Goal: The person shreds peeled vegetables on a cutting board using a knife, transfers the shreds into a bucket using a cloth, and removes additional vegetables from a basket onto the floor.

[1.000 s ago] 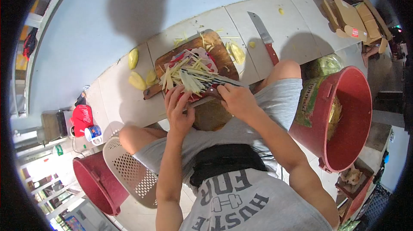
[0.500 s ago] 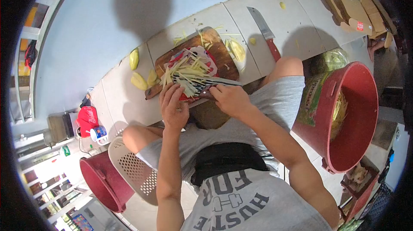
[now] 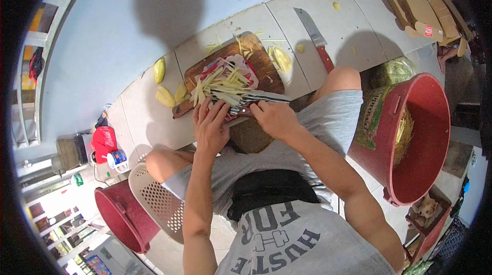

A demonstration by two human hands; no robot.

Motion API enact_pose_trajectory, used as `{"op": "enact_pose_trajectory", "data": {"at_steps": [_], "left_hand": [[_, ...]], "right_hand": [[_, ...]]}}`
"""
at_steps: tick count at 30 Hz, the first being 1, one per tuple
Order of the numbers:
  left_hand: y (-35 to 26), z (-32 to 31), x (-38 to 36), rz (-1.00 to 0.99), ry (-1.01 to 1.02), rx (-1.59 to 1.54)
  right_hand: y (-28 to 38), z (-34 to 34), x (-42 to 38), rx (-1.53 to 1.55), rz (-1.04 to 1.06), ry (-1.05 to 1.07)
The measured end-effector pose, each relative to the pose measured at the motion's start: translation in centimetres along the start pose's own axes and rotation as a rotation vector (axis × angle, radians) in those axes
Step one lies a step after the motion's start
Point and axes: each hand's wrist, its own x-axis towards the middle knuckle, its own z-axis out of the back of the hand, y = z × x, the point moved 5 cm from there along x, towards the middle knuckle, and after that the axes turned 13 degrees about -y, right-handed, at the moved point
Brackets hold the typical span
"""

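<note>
Pale green strips (image 3: 225, 83) are heaped over a patterned cloth (image 3: 246, 65) on a wooden cutting board (image 3: 269, 72). My right hand (image 3: 275, 119) is closed round the dark handle of a knife (image 3: 274, 97), whose blade lies at the near side of the heap. My left hand (image 3: 211, 124) rests at the board's near edge, fingers on the near strips beside the handle; what lies beneath its fingertips is hidden. Peeled yellow-green pieces (image 3: 165, 96) lie left of the board, and another piece (image 3: 282, 59) lies to its right.
A large knife with a red handle (image 3: 325, 59) lies on the tiled ledge (image 3: 343, 29). A big red tub (image 3: 423, 136) stands at the right, a smaller red bucket (image 3: 120, 213) and a perforated basket (image 3: 151, 188) at the lower left. Cardboard (image 3: 423, 11) is at the upper right.
My left hand has shifted slightly right, closer to the knife handle, with its fingers over the near strips. My right hand has barely moved and still holds the knife.
</note>
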Motion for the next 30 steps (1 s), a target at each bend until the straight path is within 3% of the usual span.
{"op": "enact_pose_trajectory", "data": {"at_steps": [5, 11, 15, 17, 18, 20, 21, 23, 24, 26, 30], "left_hand": [[-0.1, -1.3, 1.4, 0.05, 0.301, 0.168], [0.5, -1.9, 3.0, 0.082, 0.43, 0.256], [1.1, 0.3, 4.5, 0.194, 0.299, 0.161], [3.5, 2.1, 4.7, 0.366, 0.055, -0.034], [4.7, 2.2, 4.4, 0.37, 0.054, -0.033], [9.1, 1.8, 1.6, 0.829, -0.089, -0.183], [10.7, 0.9, 0.2, 0.834, -0.093, -0.18], [13.7, -1.7, -3.2, 1.072, 0.007, -0.255], [13.6, -2.2, -3.3, 1.072, 0.005, -0.257], [11.8, -2.5, -2.1, 0.667, -0.017, 0.052], [13.3, -4.6, -2.1, 0.634, -0.034, 0.101]], "right_hand": [[0.4, -0.9, -0.4, 0.0, 0.056, -0.026], [1.1, -0.7, -0.7, -0.004, 0.1, -0.078], [0.6, -0.2, -0.5, 0.127, 0.015, -0.094], [0.4, 0.3, -0.3, 0.211, -0.032, -0.104], [0.0, 0.6, -0.1, 0.234, -0.113, -0.139], [-0.4, 0.7, 0.7, 0.261, -0.183, -0.168], [-1.0, 1.0, 1.7, 0.27, -0.221, -0.245], [-1.8, 0.9, 3.8, 0.279, -0.258, -0.326], [-2.3, 0.7, 4.8, 0.23, -0.263, -0.379], [-3.0, 0.0, 6.5, 0.174, -0.264, -0.432], [-3.8, -1.5, 8.8, 0.011, -0.273, -0.389]]}}
